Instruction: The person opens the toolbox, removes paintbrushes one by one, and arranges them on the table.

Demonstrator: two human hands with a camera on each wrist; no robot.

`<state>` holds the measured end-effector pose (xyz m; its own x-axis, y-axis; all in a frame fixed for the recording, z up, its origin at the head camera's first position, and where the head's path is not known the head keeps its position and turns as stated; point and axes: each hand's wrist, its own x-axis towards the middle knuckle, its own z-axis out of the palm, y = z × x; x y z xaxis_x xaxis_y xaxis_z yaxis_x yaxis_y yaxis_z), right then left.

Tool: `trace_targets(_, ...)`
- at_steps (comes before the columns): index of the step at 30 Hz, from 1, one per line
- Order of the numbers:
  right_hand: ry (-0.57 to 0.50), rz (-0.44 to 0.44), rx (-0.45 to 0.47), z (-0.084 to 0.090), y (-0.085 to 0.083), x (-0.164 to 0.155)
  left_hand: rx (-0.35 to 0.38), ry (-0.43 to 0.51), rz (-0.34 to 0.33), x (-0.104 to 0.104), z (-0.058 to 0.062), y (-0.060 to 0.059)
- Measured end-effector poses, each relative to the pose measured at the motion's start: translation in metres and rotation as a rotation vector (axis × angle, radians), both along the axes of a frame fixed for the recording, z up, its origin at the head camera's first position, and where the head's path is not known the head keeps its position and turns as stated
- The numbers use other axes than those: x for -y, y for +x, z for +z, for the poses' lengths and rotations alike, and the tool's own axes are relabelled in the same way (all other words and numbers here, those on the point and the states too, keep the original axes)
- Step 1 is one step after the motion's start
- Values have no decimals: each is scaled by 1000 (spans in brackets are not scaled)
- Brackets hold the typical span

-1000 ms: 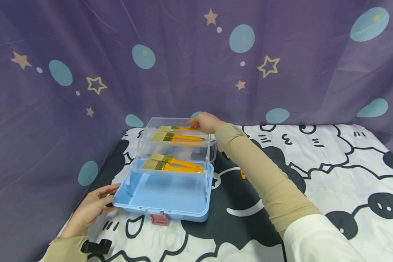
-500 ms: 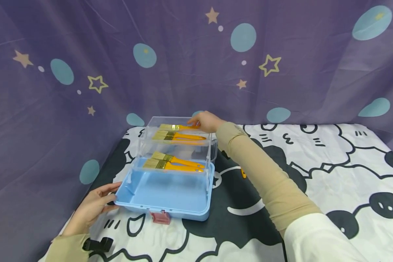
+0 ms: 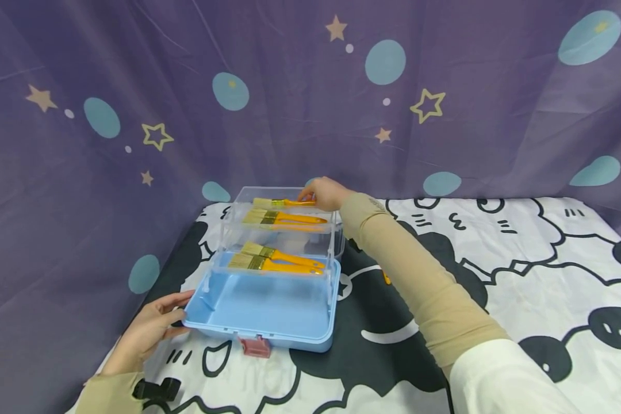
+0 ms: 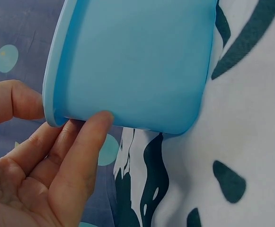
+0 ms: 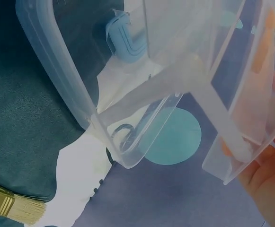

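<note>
Far left: purple curtain point(image 3: 67, 230) with stars and blue ovals, also runs along the far side. Black strap point(image 3: 157, 389) on the left wrist. Left hand point(image 3: 152, 322): grip closed on the near-left corner rim of the blue box point(image 3: 269, 307), fingertips against the outer wall just under the rim. Box sits upright on the black-and-white cloth point(image 3: 502, 299), left of centre, clear trays raised on links over its far half. Pink latch point(image 3: 255, 347) hangs at the middle of the near edge. Lower tray point(image 3: 220, 268) carries two lower brushes point(image 3: 256, 263), yellow handles to the right, bristles left, slightly fanned. Upper tray point(image 3: 248, 227) is above and farther back; upper brushes point(image 3: 269, 217) overlap in it, exact count unclear. Held brush point(image 3: 284, 202) is at that tray's far side, bristles left; can't tell if it touches the tray. Right hand point(image 3: 327, 193): grip pinching its handle end. Clear lid point(image 5: 64, 66) behind the trays, blue part point(image 5: 126, 40) seen through it. Beige sleeve point(image 3: 409, 276) crosses right of the box. Loose brush point(image 5: 2, 202) lies on the cloth, right of the box, partly hidden by the arm.
</note>
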<state>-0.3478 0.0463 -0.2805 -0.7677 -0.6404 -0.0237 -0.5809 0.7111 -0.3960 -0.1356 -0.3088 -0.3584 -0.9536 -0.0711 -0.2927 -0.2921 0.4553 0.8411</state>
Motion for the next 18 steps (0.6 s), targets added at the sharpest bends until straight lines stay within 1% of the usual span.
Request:
trace_targets(3,0,-14,9,0,0,2,4,-13,7,0,0,0)
trace_targets(10,3,-75,29,1,2,4,0,-18,4,-1,0,-3)
trace_targets(18,29,-85,-32,2,2,7,12,-27,11,1,0,-2)
